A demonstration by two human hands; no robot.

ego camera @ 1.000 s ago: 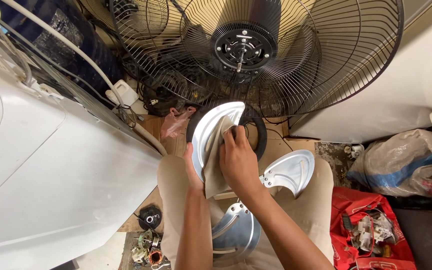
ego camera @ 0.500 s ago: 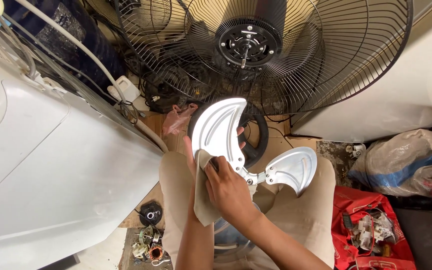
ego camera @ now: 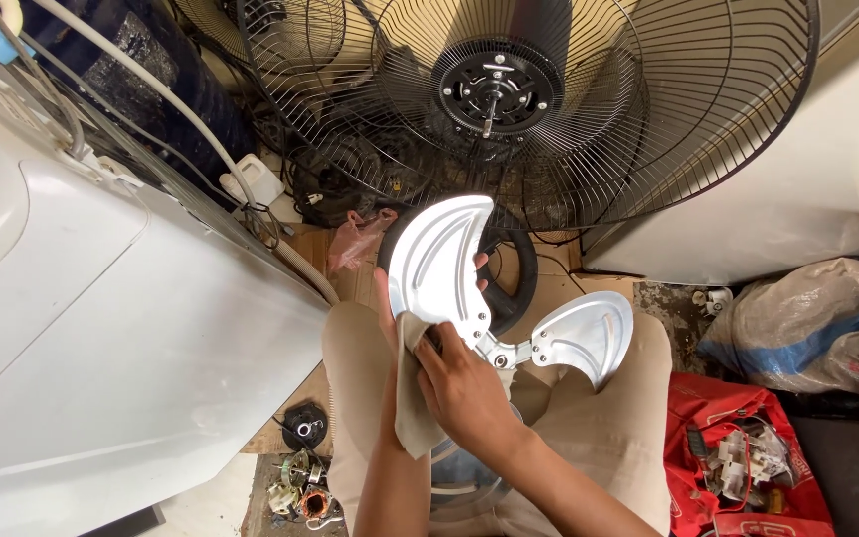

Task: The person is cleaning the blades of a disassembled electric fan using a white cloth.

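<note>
The beige cloth [ego camera: 412,393] is gripped in the right hand [ego camera: 469,383] and has been drawn down from the blade tip to its root. The metal fan blade [ego camera: 439,264] is held upright over the lap by the left hand [ego camera: 388,303], closed on its edge. The upper blade face is now exposed and appears wiped.

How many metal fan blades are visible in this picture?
3. One blade stands upright in the left hand, where the right hand presses a cloth. A second blade points right. A third is mostly hidden below the arms.
</note>
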